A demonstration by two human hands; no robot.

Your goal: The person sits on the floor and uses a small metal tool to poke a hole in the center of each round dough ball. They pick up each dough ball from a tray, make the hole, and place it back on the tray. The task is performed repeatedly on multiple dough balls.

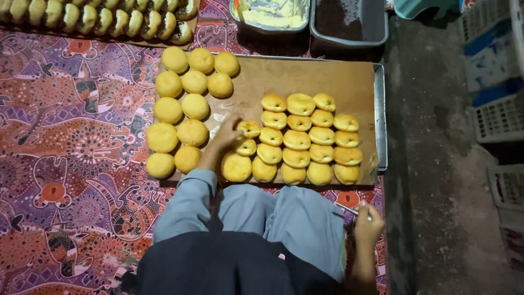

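Split bun (250, 129) lay at the left hand's fingertips, on the tray's paper, at the near-left edge of the cut rows.

Left hand (226, 136) reached forward over the brown paper-lined tray (381, 109), fingers closed lightly onto that bun; whether it was lifted or only touched could not be told. The bun sat just ahead and to the right of the palm, round, with its slit running roughly side to side. Uncut round buns (180, 104) stood grouped to the left of the hand, sliced buns (308, 139) in rows to the right. Right hand (368, 224) was drawn back beside the knee, well apart from the tray, clenched on a thin metal knife (349, 209) pointing left. Left hand was clearly the nearer.
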